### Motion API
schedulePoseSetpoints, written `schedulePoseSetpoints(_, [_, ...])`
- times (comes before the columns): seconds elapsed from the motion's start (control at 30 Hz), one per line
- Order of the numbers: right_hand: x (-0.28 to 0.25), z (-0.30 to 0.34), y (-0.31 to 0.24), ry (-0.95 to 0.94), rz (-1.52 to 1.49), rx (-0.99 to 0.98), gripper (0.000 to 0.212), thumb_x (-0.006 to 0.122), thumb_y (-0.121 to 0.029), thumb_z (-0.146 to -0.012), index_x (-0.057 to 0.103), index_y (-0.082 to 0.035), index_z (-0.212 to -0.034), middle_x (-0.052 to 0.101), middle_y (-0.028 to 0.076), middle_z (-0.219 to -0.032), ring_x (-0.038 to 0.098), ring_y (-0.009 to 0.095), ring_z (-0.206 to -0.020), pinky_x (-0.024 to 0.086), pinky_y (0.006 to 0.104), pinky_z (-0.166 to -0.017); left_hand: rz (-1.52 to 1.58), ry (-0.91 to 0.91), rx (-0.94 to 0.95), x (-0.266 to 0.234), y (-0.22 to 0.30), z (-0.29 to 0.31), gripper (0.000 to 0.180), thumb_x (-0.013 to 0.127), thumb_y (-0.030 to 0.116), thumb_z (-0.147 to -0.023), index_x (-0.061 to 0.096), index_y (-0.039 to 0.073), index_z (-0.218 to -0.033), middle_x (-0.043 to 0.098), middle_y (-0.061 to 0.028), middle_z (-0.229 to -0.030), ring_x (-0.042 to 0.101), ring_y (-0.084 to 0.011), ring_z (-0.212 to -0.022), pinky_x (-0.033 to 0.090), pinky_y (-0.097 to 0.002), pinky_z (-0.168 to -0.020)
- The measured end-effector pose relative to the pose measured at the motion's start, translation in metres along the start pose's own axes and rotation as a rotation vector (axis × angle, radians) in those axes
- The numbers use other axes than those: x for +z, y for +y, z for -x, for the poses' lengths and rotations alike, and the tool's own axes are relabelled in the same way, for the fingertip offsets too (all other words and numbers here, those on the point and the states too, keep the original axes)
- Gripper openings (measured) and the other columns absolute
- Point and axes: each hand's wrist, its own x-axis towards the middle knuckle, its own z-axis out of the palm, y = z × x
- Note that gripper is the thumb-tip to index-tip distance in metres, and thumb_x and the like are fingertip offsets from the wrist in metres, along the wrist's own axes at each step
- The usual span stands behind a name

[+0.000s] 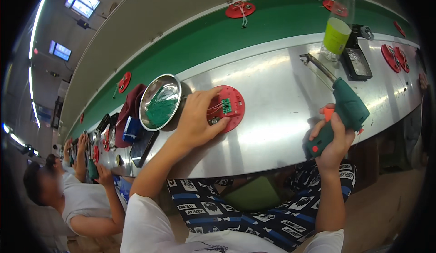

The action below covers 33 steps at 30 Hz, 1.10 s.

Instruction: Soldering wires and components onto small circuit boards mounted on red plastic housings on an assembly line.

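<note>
My left hand (198,119) lies over the left side of a round red plastic housing (236,122) on the metal bench, gripping it with thumb and fingers. Thin pale wires run to a small green circuit board (226,106) fixed in the housing; part of its left side is hidden by my hand. Wrapped round the handle of a green soldering gun (350,104), my right hand (337,139) has a finger near its orange trigger. The gun's metal tip points up and left, apart from the housing.
A steel bowl (161,102) of green pieces sits left of my hand. Bottle (337,32) and black box (356,62) stand at the right back. More red housings (240,10) lie on the green belt (200,38). A co-worker (86,198) sits at left.
</note>
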Motion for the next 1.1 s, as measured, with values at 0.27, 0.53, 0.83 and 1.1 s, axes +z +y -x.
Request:
schedulePoseSetpoints(0.27, [0.009, -0.006, -0.007, 0.066, -0.061, 0.036, 0.027, 0.052, -0.011, -0.094, 0.053, 0.007, -0.113, 0.059, 0.016, -0.099, 0.057, 0.017, -0.053, 0.047, 0.0294, -0.047, -0.590, 0.302, 0.102, 0.013, -0.113, -0.176, 0.055, 0.065, 0.015, -0.080, 0.055, 0.008, -0.133, 0.060, -0.0188, -0.124, 0.055, -0.0410, -0.111, 0.046, -0.0507, -0.094])
schedulePoseSetpoints(0.53, [-0.006, -0.007, 0.001, 0.073, -0.171, 0.037, 0.032, 0.053, -0.008, -0.094, 0.046, 0.006, -0.122, 0.055, 0.017, -0.109, 0.062, 0.019, -0.061, 0.052, 0.0311, -0.056, -0.397, 0.010, -0.213, 0.113, -0.116, -0.336, 0.053, 0.055, 0.036, -0.093, 0.050, 0.017, -0.142, 0.046, -0.0184, -0.147, 0.044, -0.0504, -0.128, 0.036, -0.0611, -0.105])
schedulePoseSetpoints(0.83, [-0.009, -0.004, -0.013, 0.063, -0.201, 0.074, 0.029, 0.055, -0.009, -0.094, 0.049, 0.005, -0.119, 0.060, 0.013, -0.097, 0.061, 0.018, -0.061, 0.050, 0.0320, -0.055, -0.179, 0.022, -0.040, 0.096, -0.092, -0.354, 0.029, 0.069, 0.026, -0.081, 0.076, 0.009, -0.103, 0.075, -0.0139, -0.097, 0.071, -0.0322, -0.091, 0.053, -0.0431, -0.086])
schedulePoseSetpoints(1.1, [-0.004, -0.003, -0.013, 0.067, -0.204, 0.038, 0.029, 0.059, -0.009, -0.093, 0.051, 0.005, -0.117, 0.060, 0.013, -0.101, 0.060, 0.016, -0.060, 0.050, 0.0306, -0.052, 0.320, 0.098, -0.063, 0.032, -0.059, -0.214, 0.053, 0.066, -0.002, -0.082, 0.057, 0.006, -0.134, 0.071, -0.0090, -0.087, 0.065, -0.0118, -0.080, 0.052, -0.0276, -0.075])
